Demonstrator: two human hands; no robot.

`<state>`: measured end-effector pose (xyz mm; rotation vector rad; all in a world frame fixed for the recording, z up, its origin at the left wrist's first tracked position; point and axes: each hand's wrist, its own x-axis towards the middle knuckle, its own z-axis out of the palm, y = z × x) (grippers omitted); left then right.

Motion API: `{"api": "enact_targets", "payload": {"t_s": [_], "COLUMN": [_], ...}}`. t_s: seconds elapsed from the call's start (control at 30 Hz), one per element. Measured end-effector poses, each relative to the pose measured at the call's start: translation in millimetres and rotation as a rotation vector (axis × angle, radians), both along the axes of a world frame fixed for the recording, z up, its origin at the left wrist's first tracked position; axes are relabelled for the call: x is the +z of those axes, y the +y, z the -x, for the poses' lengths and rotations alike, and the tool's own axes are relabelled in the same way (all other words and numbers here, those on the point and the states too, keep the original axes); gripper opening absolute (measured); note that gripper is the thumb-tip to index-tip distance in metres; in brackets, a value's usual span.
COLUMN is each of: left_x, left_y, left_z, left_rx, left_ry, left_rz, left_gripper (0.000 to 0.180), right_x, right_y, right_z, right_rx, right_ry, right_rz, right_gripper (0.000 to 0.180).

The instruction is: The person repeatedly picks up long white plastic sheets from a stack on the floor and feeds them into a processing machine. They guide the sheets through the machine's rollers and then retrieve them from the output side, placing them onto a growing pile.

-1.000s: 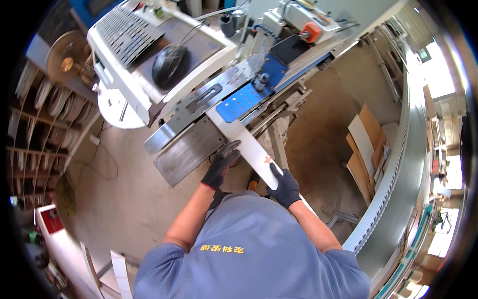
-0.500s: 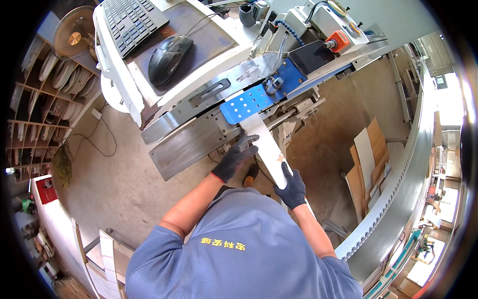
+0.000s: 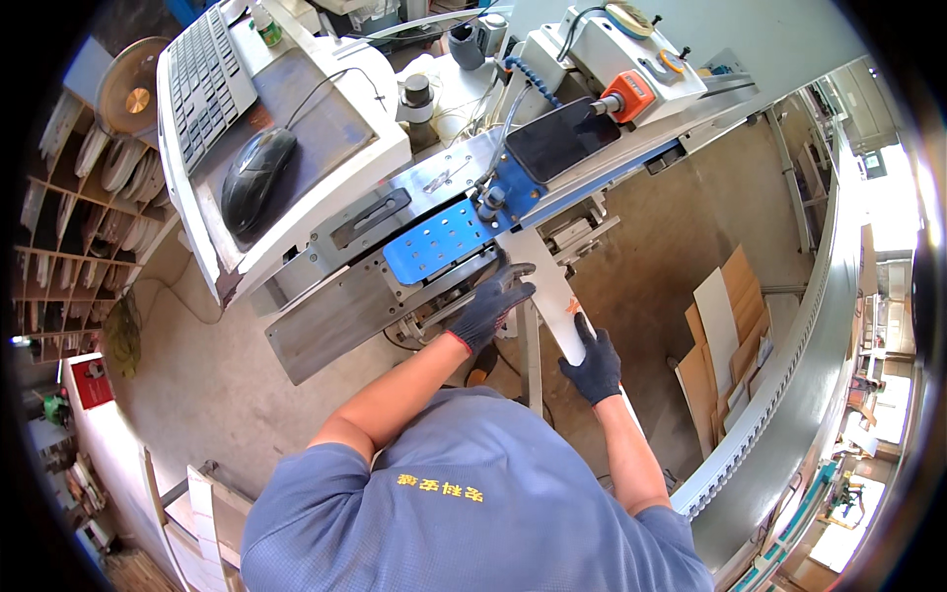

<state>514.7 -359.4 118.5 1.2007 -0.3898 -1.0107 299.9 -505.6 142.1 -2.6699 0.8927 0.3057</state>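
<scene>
A long white board (image 3: 541,281) with a small orange mark lies between my hands, its far end against the machine by the blue perforated plate (image 3: 434,244). My left hand (image 3: 490,308), in a dark glove, rests at the board's left edge; its fingers are spread over the surface. Lower down, my right hand (image 3: 594,365), gloved too, grips the right edge with the thumb on top; the fingers beneath are hidden. Steel guide plates (image 3: 335,321) of the machine extend to the left of the board.
A desk edge with a black mouse (image 3: 258,183) and a keyboard (image 3: 209,87) stands at upper left. A dark phone-like slab (image 3: 562,138) lies near an orange-ended part (image 3: 628,97). Offcut boards (image 3: 725,331) lean at right beside a long curved rail (image 3: 760,434).
The board has shifted right along the machine, from under the blue plate's middle to its right end. Both hands have moved with it. The view has also shifted.
</scene>
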Motion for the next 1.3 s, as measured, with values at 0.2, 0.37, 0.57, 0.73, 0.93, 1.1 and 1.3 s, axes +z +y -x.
{"api": "enact_targets", "payload": {"t_s": [0.2,0.37,0.57,0.73,0.93,1.1,1.3], "left_x": [-36,-36,-94,-274,-276,-263,-286], "left_y": [-64,-95,11,229,412,502,487], "left_z": [7,-20,-15,30,46,28,9], "left_rx": [0.039,-0.065,-0.375,-0.49,-0.663,-0.627,-0.371], "left_ry": [0.067,0.198,-0.933,-0.244,-0.409,-0.359,0.018], "left_rz": [0.096,0.198,0.114,-0.328,-0.849,-1.068,-0.811], "left_gripper": [0.046,0.041,0.029,0.023,0.019,0.016,0.013], "right_x": [15,-9,-62,-165,-244,-261,-302], "right_y": [-50,-81,19,140,274,293,238], "right_z": [-1,3,36,168,394,409,299], "right_rx": [0.013,0.001,-0.074,-0.295,-0.804,-0.658,-0.087], "right_ry": [-0.04,-0.033,-0.053,0.263,0.698,0.737,0.53], "right_rz": [-0.055,0.269,0.253,-0.389,-0.701,-0.791,-0.461], "right_gripper": [0.091,0.094,0.094,0.074,0.061,0.047,0.038]}}
